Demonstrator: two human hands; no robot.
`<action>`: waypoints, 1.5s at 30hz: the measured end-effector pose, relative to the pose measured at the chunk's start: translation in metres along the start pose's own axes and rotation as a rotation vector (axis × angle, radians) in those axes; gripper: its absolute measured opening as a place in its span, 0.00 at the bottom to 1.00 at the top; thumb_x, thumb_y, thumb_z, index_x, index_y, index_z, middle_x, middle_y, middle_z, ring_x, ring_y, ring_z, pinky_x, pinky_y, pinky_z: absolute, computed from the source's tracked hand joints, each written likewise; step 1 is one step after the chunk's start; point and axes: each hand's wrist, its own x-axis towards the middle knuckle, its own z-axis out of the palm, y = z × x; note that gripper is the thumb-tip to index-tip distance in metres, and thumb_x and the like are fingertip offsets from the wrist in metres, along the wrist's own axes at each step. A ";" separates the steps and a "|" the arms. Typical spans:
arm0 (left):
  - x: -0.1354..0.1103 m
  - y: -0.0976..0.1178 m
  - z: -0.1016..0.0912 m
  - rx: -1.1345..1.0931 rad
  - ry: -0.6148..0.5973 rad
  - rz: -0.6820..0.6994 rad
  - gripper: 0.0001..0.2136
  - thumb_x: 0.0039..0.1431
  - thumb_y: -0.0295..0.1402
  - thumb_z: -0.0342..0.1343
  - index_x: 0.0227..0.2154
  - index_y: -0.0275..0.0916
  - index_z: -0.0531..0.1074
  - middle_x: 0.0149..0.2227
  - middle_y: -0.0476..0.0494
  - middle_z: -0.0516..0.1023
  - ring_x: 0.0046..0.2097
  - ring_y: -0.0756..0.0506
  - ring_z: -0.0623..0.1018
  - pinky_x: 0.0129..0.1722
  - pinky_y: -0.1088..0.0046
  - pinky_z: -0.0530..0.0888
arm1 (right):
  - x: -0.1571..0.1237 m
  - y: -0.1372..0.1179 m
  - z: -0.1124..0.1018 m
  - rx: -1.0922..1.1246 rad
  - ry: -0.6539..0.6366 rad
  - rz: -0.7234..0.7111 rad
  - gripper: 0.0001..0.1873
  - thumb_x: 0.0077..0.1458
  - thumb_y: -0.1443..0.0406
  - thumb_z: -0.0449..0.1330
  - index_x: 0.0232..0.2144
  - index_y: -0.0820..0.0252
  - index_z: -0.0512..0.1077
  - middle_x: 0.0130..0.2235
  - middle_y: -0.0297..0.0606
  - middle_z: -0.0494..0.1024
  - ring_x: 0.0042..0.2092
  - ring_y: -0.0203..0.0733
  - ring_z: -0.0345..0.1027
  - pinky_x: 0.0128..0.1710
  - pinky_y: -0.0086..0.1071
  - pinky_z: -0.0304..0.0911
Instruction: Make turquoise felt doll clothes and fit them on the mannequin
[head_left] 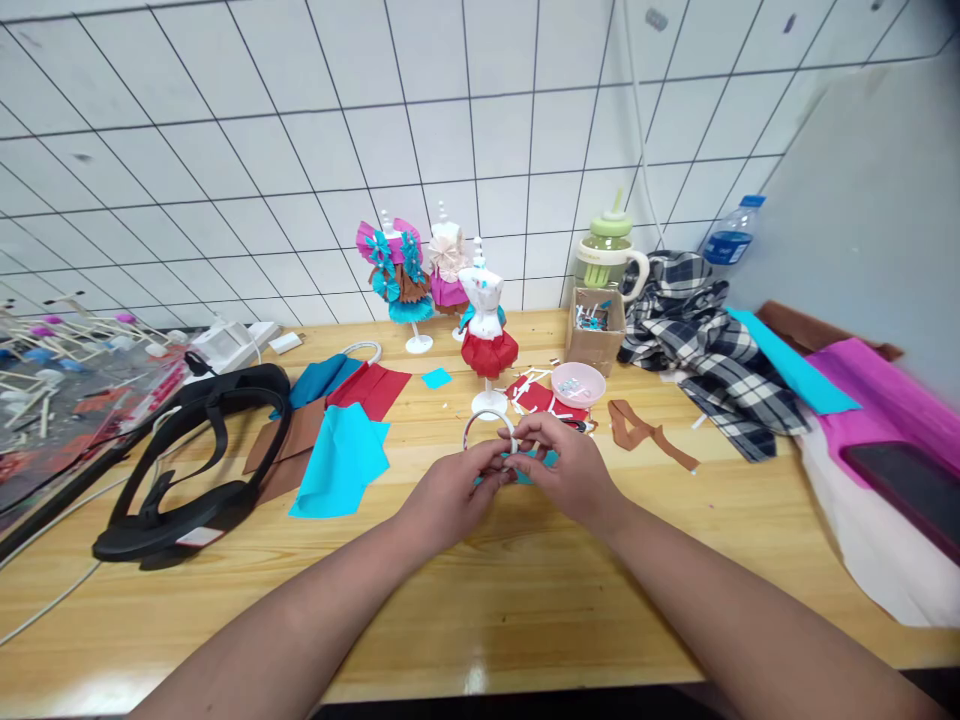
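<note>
A roll of white tape (pixel 468 424) stands on edge between my hands, above the table. My left hand (pixel 448 492) is closed with its fingertips at the roll's lower right rim. My right hand (pixel 568 464) pinches at the same side of the roll, its fingertips meeting the left ones. Partly hidden behind and under the fingers lies a piece of turquoise paper (pixel 550 459). Just beyond the roll stands a small white dress form (pixel 482 290) on a round base, wearing a puffy red skirt (pixel 489 352).
Two dressed forms (pixel 409 285) stand behind. Left are coloured paper sheets (pixel 341 465), another tape roll (pixel 363 350) and a black headset (pixel 217 510). Right are a pink dish (pixel 578 384), brown strips (pixel 649 432), a cardboard box (pixel 595 335) with a jug (pixel 609 250), and plaid cloth (pixel 675 310).
</note>
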 end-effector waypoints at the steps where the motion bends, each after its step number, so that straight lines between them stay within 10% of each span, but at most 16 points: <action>1: 0.000 0.000 0.000 0.001 0.003 0.004 0.15 0.63 0.31 0.49 0.52 0.46 0.66 0.47 0.50 0.80 0.47 0.48 0.79 0.46 0.74 0.74 | 0.000 0.000 0.000 -0.011 -0.001 -0.007 0.10 0.52 0.66 0.64 0.37 0.55 0.68 0.39 0.33 0.79 0.38 0.38 0.73 0.36 0.30 0.65; 8: 0.001 0.000 -0.003 0.141 0.043 -0.053 0.08 0.62 0.33 0.51 0.41 0.44 0.73 0.39 0.51 0.82 0.40 0.48 0.80 0.38 0.75 0.72 | 0.002 0.005 -0.003 -0.118 0.011 -0.119 0.08 0.53 0.65 0.63 0.28 0.57 0.65 0.38 0.36 0.78 0.39 0.40 0.71 0.32 0.30 0.64; 14: 0.000 0.005 -0.009 0.203 0.058 -0.095 0.07 0.61 0.35 0.52 0.34 0.42 0.74 0.32 0.52 0.81 0.32 0.50 0.77 0.30 0.77 0.68 | 0.000 0.008 -0.004 -0.151 0.051 -0.200 0.17 0.56 0.64 0.62 0.48 0.54 0.68 0.47 0.38 0.77 0.39 0.39 0.71 0.34 0.31 0.68; 17: 0.000 0.004 -0.009 0.176 0.076 -0.102 0.07 0.61 0.35 0.52 0.36 0.42 0.74 0.32 0.51 0.81 0.32 0.50 0.77 0.29 0.77 0.68 | 0.000 0.007 -0.004 -0.207 0.035 -0.258 0.06 0.59 0.64 0.59 0.39 0.54 0.73 0.44 0.37 0.79 0.44 0.42 0.72 0.42 0.34 0.67; 29: 0.002 0.001 -0.033 0.504 0.123 -0.018 0.09 0.60 0.35 0.51 0.35 0.43 0.77 0.31 0.50 0.81 0.33 0.48 0.77 0.31 0.75 0.66 | 0.002 0.000 -0.007 -0.377 -0.071 -0.185 0.06 0.61 0.66 0.54 0.32 0.58 0.70 0.34 0.36 0.75 0.37 0.41 0.67 0.35 0.33 0.57; 45: 0.008 -0.005 -0.029 0.415 0.276 -0.177 0.08 0.55 0.35 0.52 0.26 0.40 0.74 0.25 0.50 0.78 0.27 0.50 0.72 0.26 0.77 0.61 | 0.000 -0.005 0.012 -0.366 -0.062 -0.118 0.07 0.63 0.67 0.52 0.32 0.58 0.67 0.34 0.37 0.72 0.36 0.41 0.64 0.35 0.34 0.56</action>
